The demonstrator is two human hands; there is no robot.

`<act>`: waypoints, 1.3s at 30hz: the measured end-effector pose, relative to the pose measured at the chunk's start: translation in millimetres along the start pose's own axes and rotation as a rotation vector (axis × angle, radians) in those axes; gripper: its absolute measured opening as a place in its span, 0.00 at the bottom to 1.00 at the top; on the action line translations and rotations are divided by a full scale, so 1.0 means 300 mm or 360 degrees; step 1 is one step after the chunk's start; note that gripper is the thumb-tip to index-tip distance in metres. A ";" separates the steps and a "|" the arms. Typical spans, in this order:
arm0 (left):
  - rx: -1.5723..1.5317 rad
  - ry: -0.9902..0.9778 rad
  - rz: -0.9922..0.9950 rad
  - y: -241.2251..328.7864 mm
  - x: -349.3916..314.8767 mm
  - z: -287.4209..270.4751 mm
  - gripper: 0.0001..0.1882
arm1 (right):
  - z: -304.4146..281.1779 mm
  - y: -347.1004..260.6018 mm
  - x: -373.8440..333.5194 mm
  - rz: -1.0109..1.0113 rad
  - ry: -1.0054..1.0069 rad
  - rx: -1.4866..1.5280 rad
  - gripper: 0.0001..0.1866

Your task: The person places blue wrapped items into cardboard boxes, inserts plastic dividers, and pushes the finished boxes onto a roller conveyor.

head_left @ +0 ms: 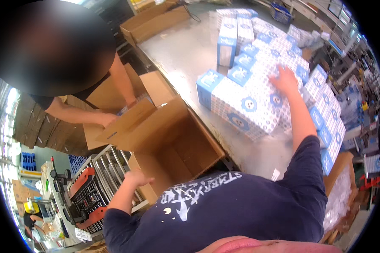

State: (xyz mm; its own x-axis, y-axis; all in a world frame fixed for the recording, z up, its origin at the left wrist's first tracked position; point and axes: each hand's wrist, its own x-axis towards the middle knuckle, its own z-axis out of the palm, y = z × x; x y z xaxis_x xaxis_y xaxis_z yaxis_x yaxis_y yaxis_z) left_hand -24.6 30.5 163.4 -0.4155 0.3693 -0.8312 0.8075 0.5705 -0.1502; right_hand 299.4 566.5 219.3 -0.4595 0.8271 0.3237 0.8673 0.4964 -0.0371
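Observation:
My right hand (286, 81) reaches forward over the table with its fingers spread. It rests on a group of white patterned boxes with light-blue ends (249, 101), packed side by side. My left hand (137, 178) is at the near left side of an open cardboard carton (185, 154), beside its flap (145, 168). A finger or thumb stretches out toward the carton and nothing shows in that hand. The visible part of the carton's inside is bare brown cardboard.
Across from me a person has both hands in another open carton (114, 95). The metal table (177, 55) carries more blue-and-white boxes (325, 114) on the right. A roller conveyor (107, 168) runs at the left. A carton with clear plastic (340, 194) stands at the lower right.

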 end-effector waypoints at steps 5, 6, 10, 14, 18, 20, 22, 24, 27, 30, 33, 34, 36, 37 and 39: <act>-0.1030 0.0497 0.1633 0.378 0.113 -0.372 0.28 | -0.035 -0.034 -0.182 0.0081 -0.0497 -0.0040 0.34; -0.1646 0.0077 0.1283 0.488 0.119 -0.464 0.32 | -0.037 -0.038 -0.222 -0.0079 -0.0437 -0.0046 0.33; -0.2375 0.0983 0.1534 0.841 0.316 -0.499 0.42 | -0.235 -0.058 -0.378 -0.0420 -0.0772 0.0179 0.35; -0.2062 0.0077 0.1744 0.819 0.150 -0.539 0.40 | -0.118 0.231 -0.436 0.0788 -0.1316 0.1692 0.36; -0.2277 -0.0446 0.1405 0.855 0.254 -0.500 0.35 | 0.139 0.216 -0.496 0.0904 -0.1374 0.2785 0.31; -0.2272 -0.0266 0.1516 0.826 0.195 -0.509 0.36 | 0.145 0.188 -0.497 0.0774 -0.1391 0.2655 0.27; -0.2243 -0.0105 0.1602 0.757 0.095 -0.532 0.36 | 0.069 0.155 -0.477 0.0755 -0.1316 0.2647 0.26; -0.2256 0.0171 0.1976 0.694 0.015 -0.562 0.37 | -0.040 0.095 -0.457 0.0195 -0.0988 0.2951 0.26; -0.2125 -0.0001 0.2147 0.567 0.024 -0.525 0.31 | -0.115 0.028 -0.475 0.0200 -0.0836 0.2957 0.29; -0.1942 0.0211 0.2004 0.516 0.094 -0.384 0.28 | -0.106 -0.026 -0.528 -0.0058 -0.1182 0.2082 0.34; -0.1791 0.0503 0.1896 0.503 0.125 -0.298 0.28 | -0.064 -0.140 -0.588 -0.0244 -0.0830 0.1652 0.31; -0.1820 0.0623 0.1878 0.481 0.109 -0.276 0.28 | -0.078 -0.167 -0.595 -0.0251 -0.0832 0.1646 0.31; -0.1830 0.0620 0.1922 0.423 0.088 -0.272 0.25 | -0.102 -0.208 -0.580 -0.0380 -0.0745 0.1353 0.29; -0.1734 0.0807 0.1976 0.384 0.043 -0.278 0.23 | -0.118 -0.222 -0.560 -0.0518 -0.0684 0.1383 0.28; -0.1541 0.1047 0.1937 0.280 -0.118 -0.328 0.23 | -0.201 -0.304 -0.540 -0.0604 -0.0520 0.1406 0.26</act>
State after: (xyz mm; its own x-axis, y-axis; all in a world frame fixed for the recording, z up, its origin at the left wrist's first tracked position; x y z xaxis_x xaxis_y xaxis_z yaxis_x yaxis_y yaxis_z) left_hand 16.7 137.3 232.9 -0.0830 0.9807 0.1768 0.3361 -0.1395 0.9314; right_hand 306.3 371.5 227.1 -0.8196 0.5405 0.1901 0.2623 0.6489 -0.7142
